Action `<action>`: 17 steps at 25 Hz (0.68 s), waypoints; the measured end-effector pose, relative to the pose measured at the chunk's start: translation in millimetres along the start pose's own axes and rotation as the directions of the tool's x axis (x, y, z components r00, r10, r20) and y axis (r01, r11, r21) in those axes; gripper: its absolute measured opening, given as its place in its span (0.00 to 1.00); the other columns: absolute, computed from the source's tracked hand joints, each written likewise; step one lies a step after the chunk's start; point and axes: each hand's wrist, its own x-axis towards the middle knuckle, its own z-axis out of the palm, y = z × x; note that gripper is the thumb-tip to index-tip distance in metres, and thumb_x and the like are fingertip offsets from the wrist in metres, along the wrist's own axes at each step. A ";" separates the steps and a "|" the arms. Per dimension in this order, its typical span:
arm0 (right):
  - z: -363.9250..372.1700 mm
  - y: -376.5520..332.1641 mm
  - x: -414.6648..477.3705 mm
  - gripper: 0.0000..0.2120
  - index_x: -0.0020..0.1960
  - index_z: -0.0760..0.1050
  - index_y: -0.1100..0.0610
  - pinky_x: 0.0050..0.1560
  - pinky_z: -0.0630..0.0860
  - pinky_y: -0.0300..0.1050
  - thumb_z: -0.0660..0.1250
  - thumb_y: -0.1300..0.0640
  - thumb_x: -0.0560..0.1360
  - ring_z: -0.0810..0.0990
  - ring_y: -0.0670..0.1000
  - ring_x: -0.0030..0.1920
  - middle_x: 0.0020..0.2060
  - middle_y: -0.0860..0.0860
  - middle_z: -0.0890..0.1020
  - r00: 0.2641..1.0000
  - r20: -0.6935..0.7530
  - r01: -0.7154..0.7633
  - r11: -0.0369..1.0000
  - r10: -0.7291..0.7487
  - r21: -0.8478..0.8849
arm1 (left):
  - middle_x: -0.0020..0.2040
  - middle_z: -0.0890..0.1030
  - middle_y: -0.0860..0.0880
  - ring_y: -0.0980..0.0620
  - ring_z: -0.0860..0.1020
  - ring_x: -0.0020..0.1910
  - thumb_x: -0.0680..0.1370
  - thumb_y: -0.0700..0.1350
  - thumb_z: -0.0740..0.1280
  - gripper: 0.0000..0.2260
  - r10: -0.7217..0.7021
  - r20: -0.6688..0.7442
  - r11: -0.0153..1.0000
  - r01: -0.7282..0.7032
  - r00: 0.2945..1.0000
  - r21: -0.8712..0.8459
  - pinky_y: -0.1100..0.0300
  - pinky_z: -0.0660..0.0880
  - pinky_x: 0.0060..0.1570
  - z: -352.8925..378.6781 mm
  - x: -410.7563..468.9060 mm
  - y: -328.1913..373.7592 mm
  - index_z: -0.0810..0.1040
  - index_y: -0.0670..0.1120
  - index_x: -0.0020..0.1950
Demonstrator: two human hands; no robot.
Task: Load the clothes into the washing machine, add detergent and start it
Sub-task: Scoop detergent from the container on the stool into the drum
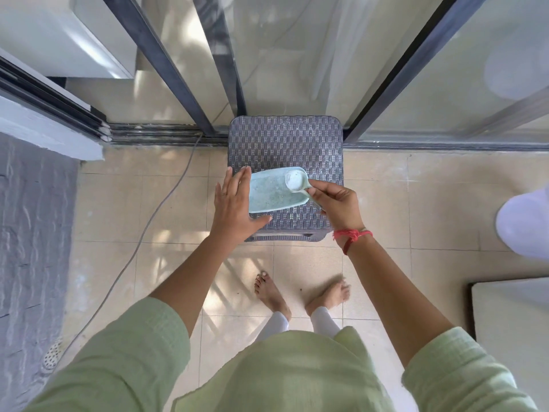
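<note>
A pale blue-green detergent tray holding powder lies on a dark woven stool. My left hand rests flat against the tray's left end, fingers spread. My right hand pinches the handle of a small scoop heaped with white powder, held just above the tray's right end. A red thread is tied round my right wrist. No clothes are in view. A white appliance corner shows at the lower right edge.
Sliding glass doors with dark frames stand just behind the stool. A grey cable runs across the tiled floor on the left. A floor drain sits at lower left. My bare feet are below the stool. A white rounded object is at the right edge.
</note>
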 end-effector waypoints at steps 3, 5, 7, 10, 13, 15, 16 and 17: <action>-22.5 -22.1 -31.7 0.07 0.51 0.81 0.59 0.31 0.70 0.31 0.67 0.64 0.74 0.75 0.38 0.31 0.31 0.41 0.82 0.999 -0.050 -0.008 0.991 0.015 0.132 | 0.74 0.61 0.41 0.43 0.51 0.76 0.69 0.62 0.67 0.43 0.066 -0.125 0.996 -0.073 0.990 -0.057 0.43 0.51 0.72 -15.1 -21.8 31.3 0.56 0.41 0.75; -45.1 -41.5 -57.6 0.07 0.51 0.81 0.59 0.35 0.70 0.35 0.68 0.63 0.74 0.75 0.43 0.35 0.35 0.45 0.83 0.997 -0.075 0.018 0.977 -0.002 0.211 | 0.73 0.63 0.41 0.43 0.52 0.75 0.71 0.62 0.64 0.40 0.129 -0.171 0.988 -0.141 0.977 -0.059 0.44 0.54 0.72 -23.6 -34.4 61.7 0.57 0.40 0.75; -68.7 -62.2 -84.2 0.08 0.53 0.80 0.60 0.33 0.70 0.33 0.66 0.65 0.75 0.75 0.40 0.32 0.33 0.43 0.83 0.996 -0.090 0.042 0.966 -0.020 0.257 | 0.72 0.64 0.41 0.43 0.53 0.75 0.73 0.60 0.64 0.37 0.173 -0.201 0.981 -0.188 0.964 -0.057 0.41 0.58 0.71 -29.9 -40.1 96.1 0.59 0.39 0.74; -121.0 -89.9 -127.4 0.09 0.51 0.81 0.56 0.33 0.67 0.33 0.65 0.65 0.76 0.72 0.39 0.31 0.31 0.41 0.81 0.986 -0.157 0.103 0.949 -0.058 0.298 | 0.72 0.65 0.40 0.43 0.53 0.75 0.74 0.59 0.62 0.35 0.262 -0.198 0.956 -0.282 0.944 -0.081 0.44 0.58 0.70 -38.7 -40.3 170.2 0.60 0.38 0.74; -191.1 -111.6 -166.8 0.08 0.48 0.83 0.53 0.35 0.64 0.37 0.67 0.63 0.75 0.68 0.42 0.33 0.32 0.42 0.81 0.958 -0.281 0.150 0.929 -0.053 0.337 | 0.71 0.67 0.39 0.41 0.55 0.74 0.74 0.56 0.62 0.33 0.385 -0.203 0.905 -0.411 0.900 -0.108 0.50 0.55 0.71 -40.3 -31.7 260.5 0.61 0.38 0.73; -243.7 -119.9 -195.2 0.08 0.47 0.83 0.53 0.36 0.63 0.38 0.67 0.63 0.74 0.68 0.42 0.33 0.32 0.42 0.80 0.924 -0.378 0.200 0.913 -0.055 0.356 | 0.71 0.67 0.39 0.41 0.56 0.74 0.73 0.55 0.62 0.33 0.465 -0.212 0.859 -0.496 0.859 -0.124 0.49 0.56 0.71 -32.3 -27.1 322.1 0.60 0.39 0.73; -266.9 -121.1 -208.8 0.08 0.47 0.83 0.53 0.36 0.63 0.38 0.67 0.63 0.74 0.68 0.42 0.33 0.32 0.43 0.80 0.906 -0.420 0.223 0.906 -0.056 0.359 | 0.71 0.67 0.40 0.41 0.56 0.74 0.73 0.55 0.62 0.33 0.497 -0.208 0.841 -0.527 0.842 -0.125 0.48 0.56 0.71 -26.4 -26.3 348.4 0.60 0.40 0.73; -289.8 -121.7 -222.0 0.08 0.47 0.83 0.53 0.36 0.63 0.37 0.67 0.62 0.74 0.68 0.42 0.33 0.32 0.43 0.79 0.883 -0.466 0.246 0.898 -0.053 0.364 | 0.71 0.67 0.40 0.40 0.56 0.74 0.73 0.55 0.62 0.33 0.533 -0.201 0.819 -0.561 0.822 -0.123 0.48 0.57 0.71 -19.7 -26.6 374.3 0.60 0.40 0.73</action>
